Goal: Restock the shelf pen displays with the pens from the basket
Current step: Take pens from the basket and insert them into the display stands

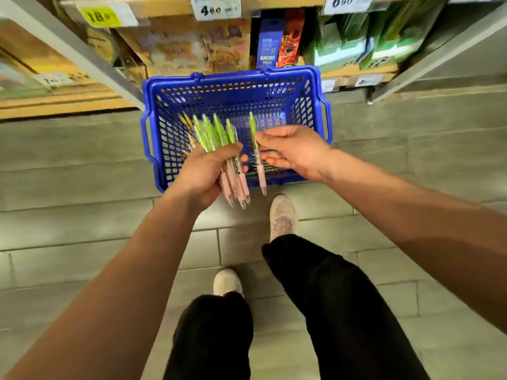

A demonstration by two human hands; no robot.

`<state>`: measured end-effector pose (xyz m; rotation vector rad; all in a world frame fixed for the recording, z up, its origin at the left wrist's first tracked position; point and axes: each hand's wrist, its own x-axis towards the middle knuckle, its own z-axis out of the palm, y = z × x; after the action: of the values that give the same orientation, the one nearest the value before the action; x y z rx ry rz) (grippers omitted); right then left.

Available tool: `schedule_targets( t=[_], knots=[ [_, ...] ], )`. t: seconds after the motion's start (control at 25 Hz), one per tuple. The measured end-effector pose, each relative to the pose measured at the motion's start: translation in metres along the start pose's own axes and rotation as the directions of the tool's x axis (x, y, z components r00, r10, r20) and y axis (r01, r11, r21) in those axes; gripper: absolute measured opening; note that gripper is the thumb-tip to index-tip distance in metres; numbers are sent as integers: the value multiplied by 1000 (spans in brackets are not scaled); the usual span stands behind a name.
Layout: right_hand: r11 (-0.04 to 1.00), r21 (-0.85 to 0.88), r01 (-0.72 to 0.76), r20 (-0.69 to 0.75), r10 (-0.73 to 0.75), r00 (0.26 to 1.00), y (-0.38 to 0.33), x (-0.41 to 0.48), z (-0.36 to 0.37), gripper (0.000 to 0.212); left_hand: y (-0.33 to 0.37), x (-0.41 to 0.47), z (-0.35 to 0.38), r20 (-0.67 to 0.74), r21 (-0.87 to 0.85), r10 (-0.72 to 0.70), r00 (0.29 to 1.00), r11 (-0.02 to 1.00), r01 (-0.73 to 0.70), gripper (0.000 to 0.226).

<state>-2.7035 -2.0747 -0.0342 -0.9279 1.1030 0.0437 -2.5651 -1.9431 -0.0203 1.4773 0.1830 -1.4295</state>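
Note:
A blue plastic basket (233,80) stands on the grey floor in front of the shelf. Over its near half, my left hand (201,175) grips a bunch of pens (216,134) with green tops and pink grips, tips pointing toward me. Just to the right, my right hand (295,150) pinches a single pen (259,171) of the same kind between thumb and fingers. A few more pens lie on the basket floor under my right hand, mostly hidden.
Low wooden shelves (356,69) behind the basket carry price tags, a blue box (269,42), an orange box (292,37) and green packs (384,34). Grey metal uprights (90,61) slant at left and right. My feet in pale shoes (282,215) stand close to the basket.

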Motion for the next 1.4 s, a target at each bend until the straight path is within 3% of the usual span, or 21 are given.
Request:
schedule_targets(
  t=[0.32, 0.48, 0.6, 0.76, 0.88, 1.4],
  knots=[
    [983, 177, 52, 3, -53, 999, -105, -270, 50, 4, 88, -268, 28, 17, -3, 83, 996, 997, -83, 14],
    [982, 144, 119, -33, -115, 993, -149, -397, 54, 4, 118, -383, 57, 29, 29, 79, 996, 996, -79, 23],
    [980, 78, 186, -28, -184, 983, -179, -462, 49, 5, 139, -441, 84, 70, 73, 96, 993, 992, -101, 17],
    [961, -46, 274, -4, -274, 962, -213, -504, 26, 6, 157, -481, 124, 159, 121, 163, 974, 976, -183, 13],
    [948, -32, 316, -2, -316, 949, -237, -518, -2, 7, 170, -494, 157, 187, 130, 202, 961, 965, -228, 15],
    [930, 76, 359, 63, -364, 929, -306, -505, -45, 14, 227, -496, 224, 40, 91, 322, 946, 942, -324, 24]
  ],
)
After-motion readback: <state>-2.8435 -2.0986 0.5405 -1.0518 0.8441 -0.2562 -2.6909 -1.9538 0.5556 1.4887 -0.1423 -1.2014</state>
